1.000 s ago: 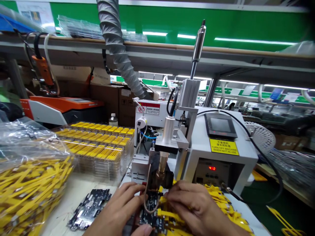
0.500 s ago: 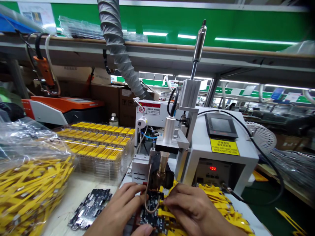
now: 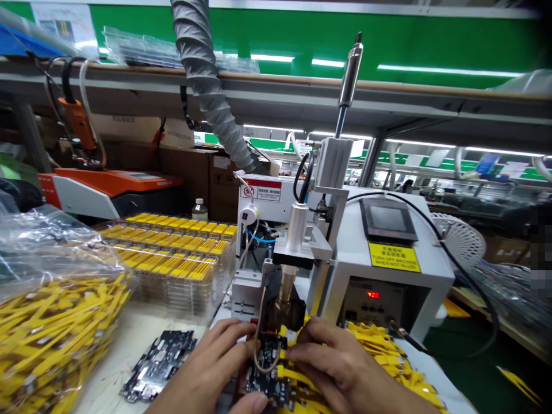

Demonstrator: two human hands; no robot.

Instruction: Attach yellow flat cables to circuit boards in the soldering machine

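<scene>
A dark circuit board (image 3: 269, 388) lies under the heated tip of a bench press (image 3: 282, 299), with a thin bent tube arching over it. My left hand (image 3: 215, 365) is closed about the board's left side, fingertips at its far left edge and thumb near its front. At the board's right edge my right hand (image 3: 334, 359) pinches a yellow flat flex cable (image 3: 282, 355); its fingertips partly cover the cable. Several more yellow cables (image 3: 297, 382) run out from the board under that hand. A second circuit board (image 3: 159, 365) rests on the bench to the left.
A plastic bag (image 3: 56, 339) of loose yellow cables stands at left. Behind it are stacked clear trays (image 3: 181, 293) with yellow strips. More yellow cables (image 3: 388, 359) are heaped at right, beside the controller box (image 3: 388, 287). An orange machine (image 3: 116, 187) sits at the back left.
Both hands keep almost the same place and grip. My right-hand fingers have shifted very slightly at the cable.
</scene>
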